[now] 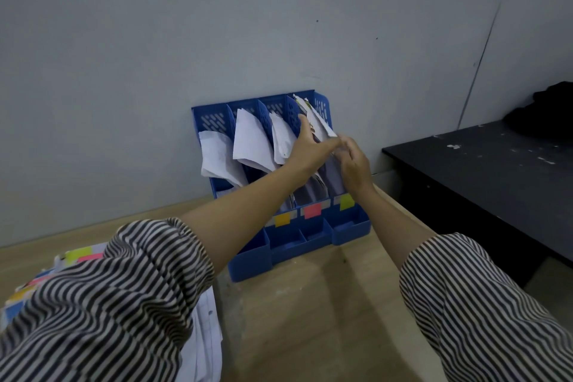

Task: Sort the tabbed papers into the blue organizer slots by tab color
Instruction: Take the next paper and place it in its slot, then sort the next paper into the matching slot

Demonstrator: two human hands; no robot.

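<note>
Papers (251,139) are already lodged in every slot of the organizer (352,228), which stands against the wall (155,40) on the desk (310,304); sheets lean out of the leftmost slot, the two middle slots and the rightmost one, so a good part of the sorting is judged done. Colour labels are fixed along the organizer's front: an orange label (282,219), a red label (312,210) and a green label (347,202); a label for the leftmost slot is hidden by the left forearm. One sheet (319,119) is being fed into the rightmost slot, above the green label, and its tab colour cannot be made out. The sheet's lower edge is pinched by the left hand (305,146) between thumb and forefinger, the remaining fingers being spread against the neighbouring papers. The right hand (355,161) is held just beside the same edge with curled fingers; whether the sheet is truly gripped by it cannot be told. To the organizer's left, partly under the left sleeve (108,304), a stack (79,254) with green, pink and yellow tabs is seen, so much is judged left to sort.
</note>
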